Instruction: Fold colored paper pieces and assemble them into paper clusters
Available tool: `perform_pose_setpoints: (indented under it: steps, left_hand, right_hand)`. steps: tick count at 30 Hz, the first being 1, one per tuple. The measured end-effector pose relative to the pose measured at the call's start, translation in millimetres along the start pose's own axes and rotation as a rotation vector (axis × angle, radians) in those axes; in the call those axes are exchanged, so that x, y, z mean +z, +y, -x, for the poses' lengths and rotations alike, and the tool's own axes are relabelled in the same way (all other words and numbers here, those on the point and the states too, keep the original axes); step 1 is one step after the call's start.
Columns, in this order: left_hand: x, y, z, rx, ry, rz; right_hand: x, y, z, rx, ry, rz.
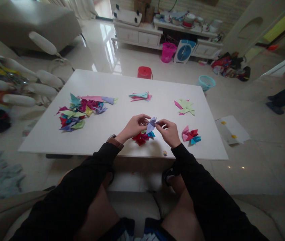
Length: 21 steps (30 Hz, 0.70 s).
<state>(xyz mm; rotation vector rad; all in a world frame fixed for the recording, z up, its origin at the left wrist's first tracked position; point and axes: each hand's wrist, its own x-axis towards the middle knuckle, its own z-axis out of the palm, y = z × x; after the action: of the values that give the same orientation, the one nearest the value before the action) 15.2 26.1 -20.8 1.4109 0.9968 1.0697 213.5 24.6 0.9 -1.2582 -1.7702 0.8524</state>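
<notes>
Between my two hands is a folded lavender paper piece (151,125), an origami shape with pointed ends, held up over the table. My left hand (139,124) pinches its left side, and a brown-strapped watch (115,141) is on that wrist. On the other side, my right hand (168,131) grips an edge between thumb and finger. Right below lie several red and blue folded papers (140,138), partly hidden by the lavender piece and my left hand.
The white table (102,134) carries a big colourful origami pile (78,112) at left, flat folded strips (140,96) at centre back, green and pink pieces (185,107), and a small pink, red and blue group (191,135) at right. A red stool (144,72) stands behind.
</notes>
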Motion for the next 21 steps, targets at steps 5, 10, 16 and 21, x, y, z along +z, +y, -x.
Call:
perform_pose_setpoints:
  steps: [5,10,16,21]
  left_hand:
    - [-5.5,-4,0,-0.042,-0.003,-0.103]
    - [-9.3,-3,0,-0.032,0.062,-0.203]
    - [-14.6,-2,1,-0.05,0.081,-0.24]
    - [-22.7,-4,4,-0.065,0.095,-0.282]
  right_hand:
    - [-9,8,2,-0.023,0.004,0.099]
    - [-44,26,1,-0.058,0.002,0.358]
    - [-122,74,6,0.041,-0.198,0.695]
    - [-165,119,14,0.111,-0.4,0.642]
